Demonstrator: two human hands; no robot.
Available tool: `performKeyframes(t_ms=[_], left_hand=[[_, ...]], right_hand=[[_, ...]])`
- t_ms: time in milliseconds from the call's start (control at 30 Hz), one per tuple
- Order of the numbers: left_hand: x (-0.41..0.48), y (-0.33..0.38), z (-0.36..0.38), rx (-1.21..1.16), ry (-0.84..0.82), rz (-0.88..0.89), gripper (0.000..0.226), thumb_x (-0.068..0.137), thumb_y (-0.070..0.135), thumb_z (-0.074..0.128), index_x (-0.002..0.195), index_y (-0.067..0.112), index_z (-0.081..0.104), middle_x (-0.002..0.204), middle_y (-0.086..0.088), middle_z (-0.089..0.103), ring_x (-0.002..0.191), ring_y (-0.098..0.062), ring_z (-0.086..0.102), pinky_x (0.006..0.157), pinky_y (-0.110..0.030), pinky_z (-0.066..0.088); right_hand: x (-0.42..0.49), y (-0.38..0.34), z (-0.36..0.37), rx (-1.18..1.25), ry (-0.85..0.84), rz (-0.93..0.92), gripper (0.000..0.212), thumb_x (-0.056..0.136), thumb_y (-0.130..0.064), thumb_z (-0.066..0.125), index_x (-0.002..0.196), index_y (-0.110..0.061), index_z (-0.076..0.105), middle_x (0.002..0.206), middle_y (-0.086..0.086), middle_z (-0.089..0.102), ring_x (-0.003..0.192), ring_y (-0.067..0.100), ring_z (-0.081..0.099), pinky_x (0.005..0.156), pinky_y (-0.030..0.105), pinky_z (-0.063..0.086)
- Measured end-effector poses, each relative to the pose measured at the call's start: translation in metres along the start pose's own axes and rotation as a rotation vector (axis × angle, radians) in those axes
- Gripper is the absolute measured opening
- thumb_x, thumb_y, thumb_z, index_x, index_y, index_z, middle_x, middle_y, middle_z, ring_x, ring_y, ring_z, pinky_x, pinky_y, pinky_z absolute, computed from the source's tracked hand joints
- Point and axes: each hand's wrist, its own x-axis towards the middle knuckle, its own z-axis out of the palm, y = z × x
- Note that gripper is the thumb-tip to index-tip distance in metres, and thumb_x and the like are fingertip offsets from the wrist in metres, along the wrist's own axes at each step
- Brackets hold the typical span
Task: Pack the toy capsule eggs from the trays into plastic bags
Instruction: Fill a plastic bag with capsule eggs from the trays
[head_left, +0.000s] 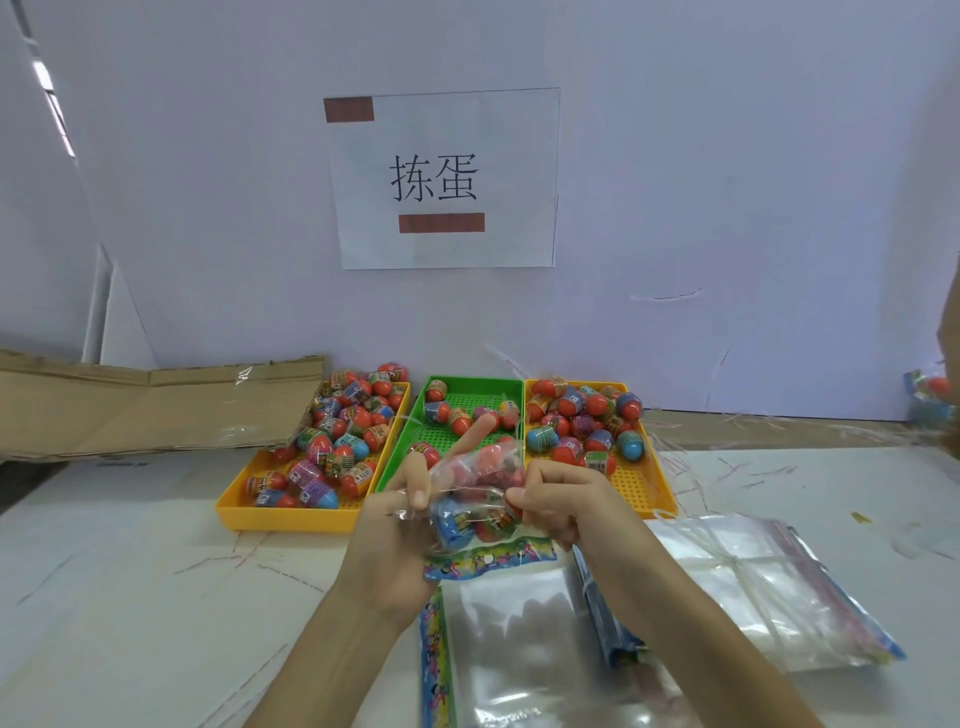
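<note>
Tabletop (130, 571), pale and scuffed with fine scratches, runs back to a plain white wall (727, 182). A green tray (472, 383) stands against that wall. Above it hangs a paper sign (444, 176) with two large printed characters. A yellow tray (280, 517) touches the green tray's left side and is heaped with capsule eggs (337, 436). Another yellow tray (649, 483) touches its right side and carries a smaller heap at its far end. The green tray itself holds only a few eggs, most of them near its back. Flattened cardboard (130, 410) lies well to the left of it, beyond the yellow tray. Thin plastic strips (685, 467) are scattered to its right.

Both hands meet just in front of the green tray, raised over its near rim, clamped on a filled plastic bag (472, 493) of eggs. The left hand (400, 525) pinches the bag's left edge, with one finger (478, 431) straight and lying behind the bag, pointing toward the tray. The right hand (561, 499) has its fingers curled and pinches the bag's right edge. A colourful printed header (488, 561) hangs from the bag below the hands.

Nearer than the green tray, an empty bag (509, 649) lies flat on the table. Right of that lies a tied stack of empty bags (753, 587).
</note>
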Motion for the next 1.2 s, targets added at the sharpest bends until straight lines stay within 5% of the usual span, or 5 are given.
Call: performKeyframes(t_ms=[200, 433, 867, 1100, 1200], left_hand=[[-0.001, -0.002, 0.000, 0.050, -0.008, 0.070, 0.018, 0.052, 0.011, 0.069, 0.051, 0.019, 0.053, 0.113, -0.009, 0.076, 0.112, -0.030, 0.071, 0.075, -0.035, 0.061], [-0.003, -0.004, 0.003, 0.064, 0.106, 0.165, 0.024, 0.069, 0.009, 0.036, 0.051, 0.016, 0.049, 0.062, 0.003, 0.059, 0.068, -0.019, 0.065, 0.054, -0.022, 0.051], [0.000, -0.011, 0.015, -0.052, 0.004, 0.024, 0.007, 0.090, 0.009, 0.060, 0.093, 0.015, 0.061, 0.115, -0.014, 0.069, 0.101, -0.025, 0.071, 0.080, -0.035, 0.061], [0.000, -0.008, 0.016, -0.227, 0.000, -0.056, 0.033, 0.088, 0.011, 0.057, 0.119, 0.015, 0.069, 0.136, -0.018, 0.065, 0.112, -0.030, 0.071, 0.082, -0.039, 0.063], [0.000, -0.011, 0.018, -0.243, -0.007, -0.069, 0.032, 0.089, 0.012, 0.054, 0.113, 0.013, 0.074, 0.135, -0.019, 0.065, 0.112, -0.031, 0.071, 0.082, -0.040, 0.062]], right_hand=[[-0.001, 0.001, 0.001, 0.159, 0.031, 0.056, 0.044, 0.075, -0.018, 0.073, 0.056, -0.019, 0.033, 0.069, 0.013, 0.032, 0.071, 0.027, 0.027, 0.063, 0.035, 0.022], [-0.005, 0.005, 0.005, 0.429, -0.065, 0.209, 0.030, 0.075, -0.021, 0.075, 0.092, -0.015, 0.052, 0.099, 0.007, 0.058, 0.080, 0.021, 0.055, 0.054, 0.027, 0.034], [0.004, 0.018, 0.015, 0.835, 0.071, 0.034, 0.047, 0.090, -0.017, 0.060, 0.132, 0.003, 0.054, 0.110, 0.023, 0.064, 0.087, 0.027, 0.065, 0.077, 0.036, 0.057], [0.002, 0.017, 0.018, 0.905, 0.169, 0.043, 0.051, 0.089, -0.011, 0.059, 0.136, 0.007, 0.051, 0.114, 0.025, 0.062, 0.092, 0.032, 0.061, 0.082, 0.040, 0.050], [0.003, 0.019, 0.017, 0.907, 0.198, 0.033, 0.025, 0.093, -0.004, 0.055, 0.118, -0.005, 0.056, 0.092, 0.017, 0.066, 0.079, 0.026, 0.061, 0.074, 0.037, 0.048]])
